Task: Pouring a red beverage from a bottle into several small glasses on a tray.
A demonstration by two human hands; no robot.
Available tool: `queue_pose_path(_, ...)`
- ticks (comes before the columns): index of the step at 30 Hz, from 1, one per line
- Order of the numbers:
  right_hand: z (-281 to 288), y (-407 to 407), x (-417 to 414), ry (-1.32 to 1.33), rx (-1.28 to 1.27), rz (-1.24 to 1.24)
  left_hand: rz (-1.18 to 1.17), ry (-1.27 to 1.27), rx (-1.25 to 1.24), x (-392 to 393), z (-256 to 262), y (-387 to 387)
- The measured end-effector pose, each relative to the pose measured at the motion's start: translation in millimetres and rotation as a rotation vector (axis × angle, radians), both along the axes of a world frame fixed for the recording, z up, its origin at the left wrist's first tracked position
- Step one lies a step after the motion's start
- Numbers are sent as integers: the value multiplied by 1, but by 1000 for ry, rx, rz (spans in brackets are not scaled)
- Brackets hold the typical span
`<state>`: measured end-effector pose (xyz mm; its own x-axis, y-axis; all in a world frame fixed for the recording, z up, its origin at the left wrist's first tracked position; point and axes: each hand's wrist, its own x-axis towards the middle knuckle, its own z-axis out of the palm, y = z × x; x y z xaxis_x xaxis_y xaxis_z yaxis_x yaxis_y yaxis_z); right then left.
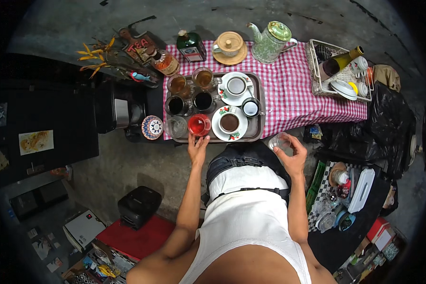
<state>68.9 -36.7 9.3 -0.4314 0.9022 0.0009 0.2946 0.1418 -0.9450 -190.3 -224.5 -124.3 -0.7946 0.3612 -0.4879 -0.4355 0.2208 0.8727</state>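
My left hand (197,149) is at the tray's near edge, fingers apart against the near side of a glass of red drink (199,124); whether they grip it I cannot tell. My right hand (294,156) holds an empty clear glass (280,141) in front of the table, to the right of the tray. Left of the red drink stands another clear glass (176,126). The brown serving tray (257,131) also bears glass mugs of dark drink (203,101) and amber drink (203,78), a small glass cup (251,107), and two rooster-patterned cups on saucers, one with brown drink (229,122).
A red checked cloth (287,96) covers the table. Behind the tray are a green bottle (191,46), a wooden-lidded cup (228,44) and a green enamel pot (273,42). A wicker basket (317,85) holds a bottle and cups. A patterned round tin (152,127) sits left.
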Motion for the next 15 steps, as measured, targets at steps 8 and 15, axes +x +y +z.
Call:
queue_pose_path(8,9,22,-2,-3,-55,64,-59,133,-15,40,50,-2)
queue_pose_path(15,27,83,-4,36,5,431,-658,606,40,103,144,102)
